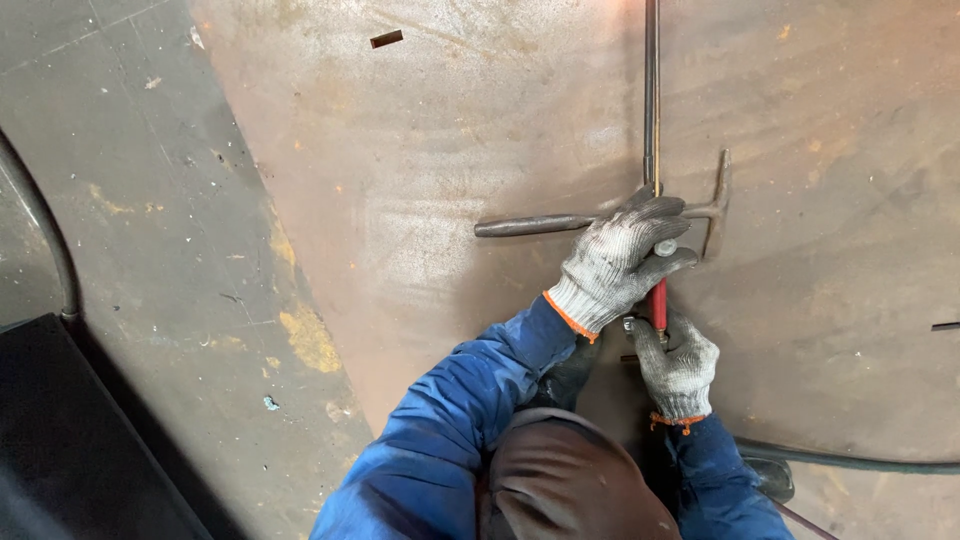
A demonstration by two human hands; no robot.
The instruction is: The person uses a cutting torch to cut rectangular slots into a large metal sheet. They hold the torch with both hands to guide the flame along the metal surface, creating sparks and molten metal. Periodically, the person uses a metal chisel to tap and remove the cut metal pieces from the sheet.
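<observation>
Hands, two, gloved: left (620, 262) and right (680, 365) both grasp one red-handled tool (659, 300); one hammer (600, 220); one rod (651, 90); one steel plate (450, 180).

steel plate (480, 150): bare metal, matt, rust-brown, scuffed and streaked. hammer (560, 224): dull grey metal, rough, unpolished. rod (651, 90): dark metal, slight sheen. red handle (659, 303): smooth, looks plastic. left hand (622, 262) and right hand (680, 362): knitted cotton gloves, grey-white, soiled, orange cuffs. sleeves (450, 420): blue woven cloth, matt. floor (130, 220): rough concrete, stained. hose (850, 460): dark, rubbery, matt.
</observation>
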